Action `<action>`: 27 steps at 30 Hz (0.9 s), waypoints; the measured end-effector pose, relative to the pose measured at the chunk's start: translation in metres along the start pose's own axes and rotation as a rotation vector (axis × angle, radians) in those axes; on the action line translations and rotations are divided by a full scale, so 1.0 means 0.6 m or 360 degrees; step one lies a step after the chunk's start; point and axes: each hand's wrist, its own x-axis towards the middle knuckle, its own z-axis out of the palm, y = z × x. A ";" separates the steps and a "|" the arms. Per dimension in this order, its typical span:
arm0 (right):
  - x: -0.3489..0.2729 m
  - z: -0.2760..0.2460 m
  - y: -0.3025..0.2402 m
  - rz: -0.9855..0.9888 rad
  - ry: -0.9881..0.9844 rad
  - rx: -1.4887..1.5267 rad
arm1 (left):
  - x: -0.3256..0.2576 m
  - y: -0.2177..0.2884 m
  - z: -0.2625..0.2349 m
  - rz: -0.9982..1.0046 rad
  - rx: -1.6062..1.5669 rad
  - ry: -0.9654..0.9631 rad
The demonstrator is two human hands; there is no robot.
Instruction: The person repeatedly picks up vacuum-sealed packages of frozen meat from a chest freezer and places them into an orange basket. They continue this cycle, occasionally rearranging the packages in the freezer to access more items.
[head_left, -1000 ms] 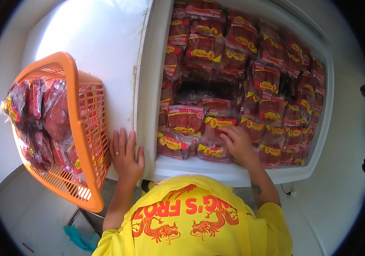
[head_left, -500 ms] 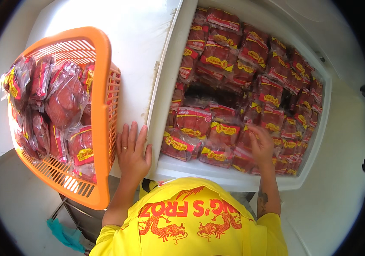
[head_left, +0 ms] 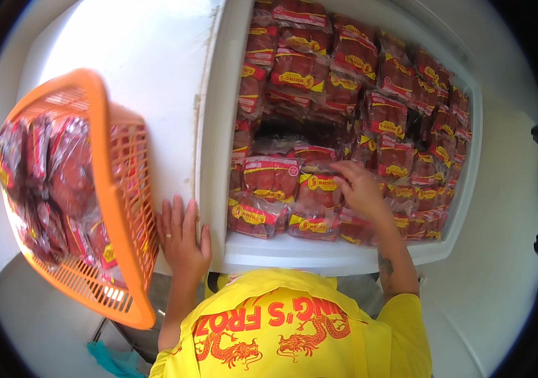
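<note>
My left hand [head_left: 184, 242], a ring on one finger, lies flat with fingers stretched on the white surface [head_left: 174, 126] beside the freezer. It is next to an orange plastic basket [head_left: 131, 286] that leans at the left, holding several clear-wrapped packets of reddish-brown meat [head_left: 70, 170]. My right hand [head_left: 364, 192] reaches into the open white chest freezer [head_left: 306, 259]. Its index finger and thumb are apart, over a red-and-yellow labelled meat packet [head_left: 320, 189] near the front. Nothing shows between these fingers; the other fingertips are partly hidden.
Rows of similar packets [head_left: 297, 69] are stacked in the freezer. A dark gap [head_left: 300, 130] lies between the front and back stacks. The freezer's raised front rim runs before my body. A teal plastic bag [head_left: 114, 360] is low at the left.
My right hand has moved left and slightly farther over the front packets, its finger and thumb now wider apart. My left hand stays flat. The whole view has shifted a little.
</note>
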 end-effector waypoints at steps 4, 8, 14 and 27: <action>0.024 0.030 0.019 0.0036 0.0056 -0.0067 | 0.002 -0.002 0.004 0.0021 0.0042 0.0007; 0.074 0.041 0.032 0.0019 0.0036 -0.0115 | 0.003 -0.003 0.008 0.0057 0.0069 0.0004; 0.204 0.075 0.048 0.0184 -0.0582 -0.0487 | -0.002 -0.004 0.010 0.0039 0.0120 -0.0031; 0.338 0.301 0.253 0.0623 -0.1466 -0.0130 | -0.011 -0.009 0.008 -0.0014 0.0122 -0.0081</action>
